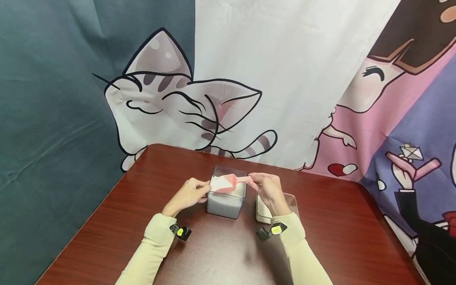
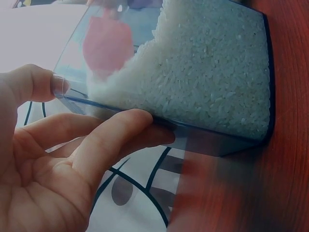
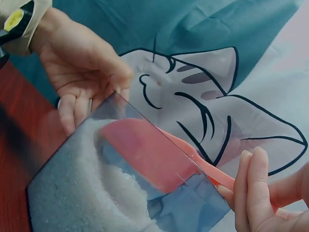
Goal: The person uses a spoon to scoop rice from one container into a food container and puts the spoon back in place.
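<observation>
A clear, square-sided container (image 1: 223,209) of white rice (image 2: 212,67) stands near the middle of the table. My left hand (image 1: 189,193) grips its left side, with the thumb at the rim and the fingers along the outer wall. In my right hand (image 1: 268,190), the fingers and thumb pinch the handle of a pink scoop (image 3: 149,152). The scoop's bowl, with white rice in it in the head view, is at the container's mouth. Through the clear wall, the right wrist view shows the rice sloping and hollowed beside the scoop.
A second clear container (image 1: 293,204) with pale grains inside stands to the right, partly hidden by my right hand and wrist. Both stand on a reddish-brown table (image 1: 174,166). Behind its far edge hangs a cloth printed with a cartoon cat (image 1: 160,95).
</observation>
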{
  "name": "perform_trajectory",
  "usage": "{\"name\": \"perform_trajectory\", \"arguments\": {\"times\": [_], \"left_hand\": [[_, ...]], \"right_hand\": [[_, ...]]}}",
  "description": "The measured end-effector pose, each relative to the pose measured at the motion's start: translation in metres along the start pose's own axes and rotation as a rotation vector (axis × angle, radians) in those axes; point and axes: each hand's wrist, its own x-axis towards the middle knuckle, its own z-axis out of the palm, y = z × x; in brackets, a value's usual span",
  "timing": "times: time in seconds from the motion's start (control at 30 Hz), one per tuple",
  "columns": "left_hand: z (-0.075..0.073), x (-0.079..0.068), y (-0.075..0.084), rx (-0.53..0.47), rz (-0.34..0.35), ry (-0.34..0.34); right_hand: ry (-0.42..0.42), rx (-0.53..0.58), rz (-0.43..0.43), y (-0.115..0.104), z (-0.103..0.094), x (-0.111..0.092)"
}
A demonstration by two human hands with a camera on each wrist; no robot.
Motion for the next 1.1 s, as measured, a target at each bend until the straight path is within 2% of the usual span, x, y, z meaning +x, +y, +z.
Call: {"name": "perform_trajectory", "arguments": {"times": [0.27,0.5,0.63,0.83,1.1], "left_hand": [[0.0,-0.001,0.002,0.005,0.003,-0.007],[0.003,0.014,-0.026,-0.011,0.008,0.008],[0.003,0.015,-0.029,-0.017,-0.005,0.023],[0.003,0.015,-0.029,-0.019,0.0,0.015],[0.002,0.015,-0.03,-0.024,0.001,0.011]], "right_hand": [[-0.01,0.09,0.046,-0.002,-0.012,-0.003],[-0.028,0.149,0.104,-0.008,-0.019,-0.007],[-0.038,0.166,0.122,-0.008,-0.022,-0.007],[-0.044,0.16,0.118,-0.01,-0.023,-0.008],[-0.044,0.13,0.073,-0.015,-0.024,-0.012]]}}
